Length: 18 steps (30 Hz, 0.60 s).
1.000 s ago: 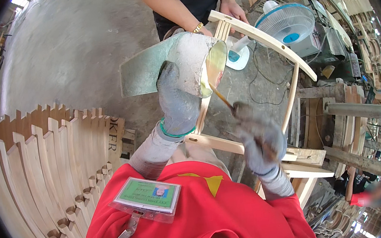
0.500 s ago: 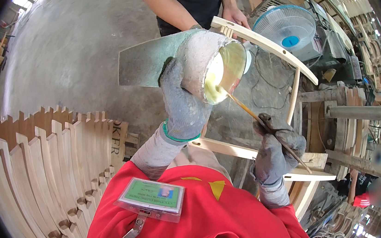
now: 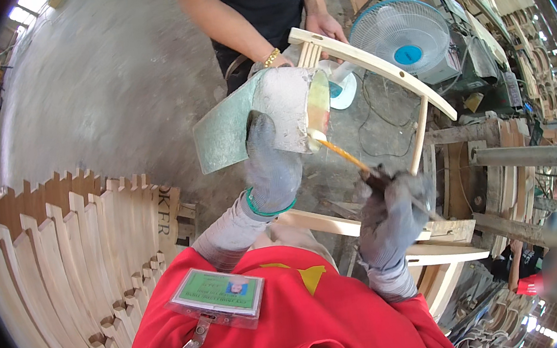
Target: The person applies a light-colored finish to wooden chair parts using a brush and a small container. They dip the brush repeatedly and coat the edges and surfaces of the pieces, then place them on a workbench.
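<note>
My left hand point(image 3: 271, 168), in a grey knit glove with a green cuff, grips a crusted whitish pot point(image 3: 283, 109) tipped on its side. The pot's mouth faces right, showing a yellowish inner wall. From its left side extends a flat greenish piece point(image 3: 223, 133); how they join is hidden. In my gloved right hand point(image 3: 395, 215), closed fingers hold a thin wooden stick point(image 3: 346, 156). Its upper end sits at the pot's lower rim, where there is creamy white stuff point(image 3: 316, 137), seemingly glue. Beyond the pot stands a pale wooden chair frame point(image 3: 375, 62).
Another person's hand point(image 3: 326, 27) is at the frame's far end. A fan point(image 3: 401, 37) stands beyond it on the right. Stacked curved wooden parts point(image 3: 64, 264) fill the left side. A workbench with a metal bar point(image 3: 528, 156) is at the right.
The pot has turned, so less of its inside shows. My right hand and the stick have shifted left, and the stick's end is now at the rim rather than deeper inside.
</note>
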{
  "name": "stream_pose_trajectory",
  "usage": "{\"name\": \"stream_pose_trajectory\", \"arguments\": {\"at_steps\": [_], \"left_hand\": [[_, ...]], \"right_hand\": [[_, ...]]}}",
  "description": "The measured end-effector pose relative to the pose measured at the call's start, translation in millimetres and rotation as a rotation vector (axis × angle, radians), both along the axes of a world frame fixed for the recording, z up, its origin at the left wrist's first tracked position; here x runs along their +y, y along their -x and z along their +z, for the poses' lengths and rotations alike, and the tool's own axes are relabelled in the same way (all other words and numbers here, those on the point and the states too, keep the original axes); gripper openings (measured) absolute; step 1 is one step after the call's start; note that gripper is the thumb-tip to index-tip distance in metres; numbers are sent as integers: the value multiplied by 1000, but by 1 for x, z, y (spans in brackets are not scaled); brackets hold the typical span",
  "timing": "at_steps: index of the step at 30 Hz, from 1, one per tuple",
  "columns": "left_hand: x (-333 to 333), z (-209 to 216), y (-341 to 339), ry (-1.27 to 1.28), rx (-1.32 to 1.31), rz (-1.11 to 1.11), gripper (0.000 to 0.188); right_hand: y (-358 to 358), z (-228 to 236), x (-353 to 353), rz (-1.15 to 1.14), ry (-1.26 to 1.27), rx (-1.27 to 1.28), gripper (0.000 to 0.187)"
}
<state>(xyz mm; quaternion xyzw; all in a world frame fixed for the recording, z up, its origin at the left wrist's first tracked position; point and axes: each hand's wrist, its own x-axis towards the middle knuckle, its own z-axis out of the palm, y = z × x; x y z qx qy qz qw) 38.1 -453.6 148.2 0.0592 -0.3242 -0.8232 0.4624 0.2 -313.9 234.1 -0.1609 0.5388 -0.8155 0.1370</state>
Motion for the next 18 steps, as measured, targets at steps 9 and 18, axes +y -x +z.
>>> {"name": "stream_pose_trajectory", "arguments": {"at_steps": [9, 18], "left_hand": [[-7, 12, 9, 490, -498, 277, 79], [-22, 32, -5, 1250, -1127, 532, 68]], "right_hand": [[156, -17, 15, 79, 208, -391, 19], [319, -53, 24, -182, -470, 331, 22]]}}
